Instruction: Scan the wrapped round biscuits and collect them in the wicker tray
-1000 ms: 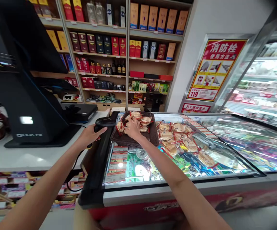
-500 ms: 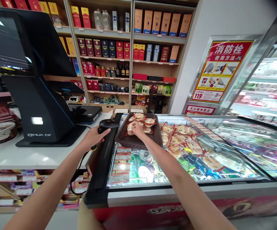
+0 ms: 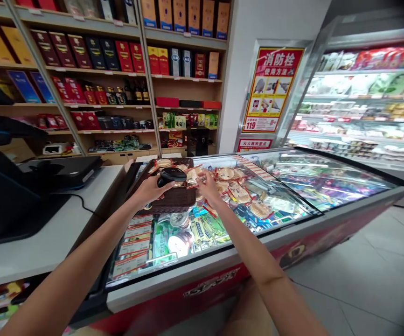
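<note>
My left hand point(image 3: 151, 190) is wrapped round a black handheld barcode scanner point(image 3: 173, 174), held over the dark brown woven basket point(image 3: 179, 201). Between the fingers of my right hand point(image 3: 207, 184) is a clear, red-edged packet of round flat pastries point(image 3: 194, 177), just right of the scanner's head. More pastry packets point(image 3: 163, 163) lie in the basket, partly hidden by the scanner and my left hand. To the right, a pile of similar packets point(image 3: 239, 192) is spread over the glass top of the chest freezer point(image 3: 216, 254).
A white counter point(image 3: 93, 198) with a black checkout terminal point(image 3: 9, 186) stands at the left. Price labels point(image 3: 134, 242) line the freezer's left glass. Shelves of boxed bottles point(image 3: 107, 53) rise behind, and a lit refrigerated display point(image 3: 363, 107) stands at the right.
My right hand has lifted a pastry packet out of the basket and moved right with it. The scanner in my left hand has come over the basket. The view has turned right.
</note>
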### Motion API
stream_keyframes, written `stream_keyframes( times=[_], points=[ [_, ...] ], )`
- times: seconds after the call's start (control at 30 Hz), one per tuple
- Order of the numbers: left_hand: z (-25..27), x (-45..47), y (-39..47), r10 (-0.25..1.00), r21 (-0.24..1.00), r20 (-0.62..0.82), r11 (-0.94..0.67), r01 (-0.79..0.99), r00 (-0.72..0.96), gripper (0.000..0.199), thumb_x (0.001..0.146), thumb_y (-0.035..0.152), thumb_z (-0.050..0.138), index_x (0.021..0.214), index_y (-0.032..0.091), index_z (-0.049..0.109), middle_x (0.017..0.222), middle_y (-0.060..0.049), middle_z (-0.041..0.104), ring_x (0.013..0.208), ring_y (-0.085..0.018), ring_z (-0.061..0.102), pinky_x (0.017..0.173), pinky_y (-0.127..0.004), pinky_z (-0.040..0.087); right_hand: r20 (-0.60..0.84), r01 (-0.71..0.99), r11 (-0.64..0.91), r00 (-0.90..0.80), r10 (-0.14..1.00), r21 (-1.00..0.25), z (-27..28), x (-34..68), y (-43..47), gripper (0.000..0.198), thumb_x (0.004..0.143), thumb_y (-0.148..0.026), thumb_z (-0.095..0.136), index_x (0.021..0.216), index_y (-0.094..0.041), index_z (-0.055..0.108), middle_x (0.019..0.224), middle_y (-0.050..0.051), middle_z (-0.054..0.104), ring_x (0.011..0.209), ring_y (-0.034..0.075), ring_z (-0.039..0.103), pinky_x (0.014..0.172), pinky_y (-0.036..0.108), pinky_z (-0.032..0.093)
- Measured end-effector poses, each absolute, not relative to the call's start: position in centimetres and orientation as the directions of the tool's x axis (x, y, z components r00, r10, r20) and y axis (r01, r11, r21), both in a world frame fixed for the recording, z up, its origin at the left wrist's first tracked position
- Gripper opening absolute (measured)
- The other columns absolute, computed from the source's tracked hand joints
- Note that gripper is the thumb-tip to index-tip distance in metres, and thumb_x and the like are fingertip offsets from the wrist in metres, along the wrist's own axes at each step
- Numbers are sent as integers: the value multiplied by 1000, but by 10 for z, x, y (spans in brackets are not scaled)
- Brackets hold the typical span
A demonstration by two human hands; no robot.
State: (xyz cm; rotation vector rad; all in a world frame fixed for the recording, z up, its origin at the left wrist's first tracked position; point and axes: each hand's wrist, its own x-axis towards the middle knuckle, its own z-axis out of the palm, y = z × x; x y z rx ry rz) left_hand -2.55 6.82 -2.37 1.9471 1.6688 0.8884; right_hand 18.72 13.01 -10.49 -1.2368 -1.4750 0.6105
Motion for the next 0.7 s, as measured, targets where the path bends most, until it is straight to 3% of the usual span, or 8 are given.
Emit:
stream_keyframes(
  times=[0.27,0.37,0.5,0.57,0.7],
  points=[
    [-25,19,84,965,615,192,-262,744,180,50,72,67,66,91,21,66,51,3,60,44,-18,61,42,-25,40,366,349,286,190,911,-893,-117,234,122,22,86,-32,50,106,-24,54,100,3,63,86,20,59,85,34,45],
    [-26,17,85,968,611,182,-249,751,172,50,72,67,66,92,20,66,52,3,61,44,-17,61,42,-25,41,342,363,202,380,859,-910,-134,259,128,21,84,-28,48,103,-21,57,110,9,60,100,22,58,93,36,44],
    [-26,4,85,976,624,170,-213,752,136,53,73,68,65,99,21,67,53,3,62,44,-17,62,42,-24,41,191,282,-2,658,729,-959,-163,290,140,28,81,-23,49,106,-16,58,121,16,54,108,25,55,97,37,43],
    [-27,-7,85,981,633,159,-187,751,110,56,73,69,64,102,21,66,57,2,65,46,-17,63,43,-24,43,136,252,-61,693,708,-966,-174,298,143,30,80,-23,51,107,-14,58,122,18,53,111,28,54,97,40,43],
    [-30,-33,84,987,656,148,-140,742,56,59,72,72,63,101,20,65,63,-1,69,52,-18,66,48,-24,47,162,301,-70,678,717,-951,-178,292,145,29,77,-27,58,103,-14,60,129,19,50,125,34,42,105,47,35]
  ],
)
